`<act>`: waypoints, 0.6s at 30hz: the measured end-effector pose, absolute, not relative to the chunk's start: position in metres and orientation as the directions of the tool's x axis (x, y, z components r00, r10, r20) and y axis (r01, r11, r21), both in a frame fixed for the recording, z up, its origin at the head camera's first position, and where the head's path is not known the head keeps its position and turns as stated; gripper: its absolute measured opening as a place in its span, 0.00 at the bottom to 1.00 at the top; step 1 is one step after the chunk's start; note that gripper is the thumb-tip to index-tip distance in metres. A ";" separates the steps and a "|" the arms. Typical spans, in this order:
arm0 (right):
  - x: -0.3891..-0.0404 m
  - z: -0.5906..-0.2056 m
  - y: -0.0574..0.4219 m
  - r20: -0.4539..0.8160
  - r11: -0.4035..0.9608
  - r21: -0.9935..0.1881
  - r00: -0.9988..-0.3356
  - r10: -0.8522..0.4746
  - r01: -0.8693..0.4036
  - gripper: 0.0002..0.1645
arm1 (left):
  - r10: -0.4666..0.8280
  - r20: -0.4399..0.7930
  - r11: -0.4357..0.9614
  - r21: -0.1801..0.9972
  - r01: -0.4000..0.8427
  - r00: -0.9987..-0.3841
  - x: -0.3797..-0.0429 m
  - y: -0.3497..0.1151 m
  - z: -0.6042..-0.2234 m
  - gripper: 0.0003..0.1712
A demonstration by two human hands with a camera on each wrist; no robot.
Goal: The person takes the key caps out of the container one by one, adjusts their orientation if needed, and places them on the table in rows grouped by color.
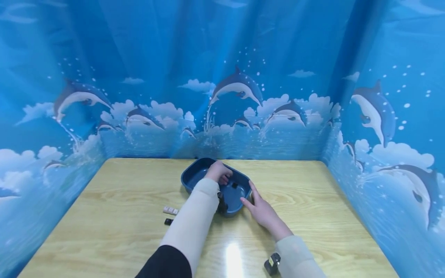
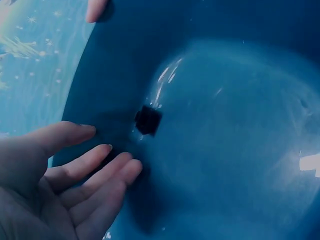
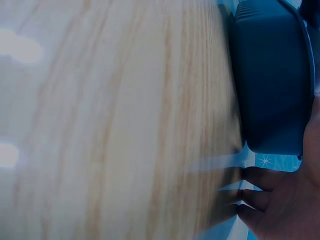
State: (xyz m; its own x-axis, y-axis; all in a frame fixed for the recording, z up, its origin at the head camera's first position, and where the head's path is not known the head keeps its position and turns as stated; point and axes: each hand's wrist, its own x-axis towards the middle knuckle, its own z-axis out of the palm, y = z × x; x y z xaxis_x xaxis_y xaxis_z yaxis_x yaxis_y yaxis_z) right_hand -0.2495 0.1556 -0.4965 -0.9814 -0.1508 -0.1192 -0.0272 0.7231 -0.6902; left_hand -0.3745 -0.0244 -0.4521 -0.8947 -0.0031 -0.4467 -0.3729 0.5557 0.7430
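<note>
A dark blue oval basin (image 1: pixel 197 173) sits toward the back of the table. My left hand (image 1: pixel 219 172) reaches inside it, and in the left wrist view its fingers are loosely bent with nothing between them. Just beyond those fingertips, a small black block (image 2: pixel 148 120) lies on the basin floor near the wall. Part of a small white piece (image 2: pixel 310 163) shows at the right edge of that view. My right hand (image 1: pixel 261 210) holds the basin's right end, thumb at the rim. In the right wrist view, its other fingers (image 3: pixel 257 200) extend outside the basin, close to the table.
Left of my left forearm lie a short row of white pieces with markings (image 1: pixel 170 210) and a small black piece (image 1: pixel 168 221); the forearm may hide more. The wood-grain table (image 1: pixel 132 193) is bordered by a blue dolphin-print curtain (image 1: pixel 156 77).
</note>
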 end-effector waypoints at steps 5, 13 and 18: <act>-0.247 -0.494 0.155 -0.112 0.717 -0.696 -0.982 -0.155 -0.034 0.47 | 0.013 -0.510 0.544 0.726 -0.422 -0.860 -0.367 -0.015 -0.454 0.13; -0.247 -0.494 0.155 -0.114 0.713 -0.701 -0.983 -0.147 -0.026 0.47 | 0.024 -0.548 0.623 0.663 -0.416 -0.836 -0.365 -0.006 -0.465 0.21; -0.247 -0.495 0.154 -0.120 0.710 -0.704 -0.984 -0.134 -0.010 0.47 | 0.029 -0.577 0.638 0.639 -0.429 -0.816 -0.368 -0.007 -0.467 0.21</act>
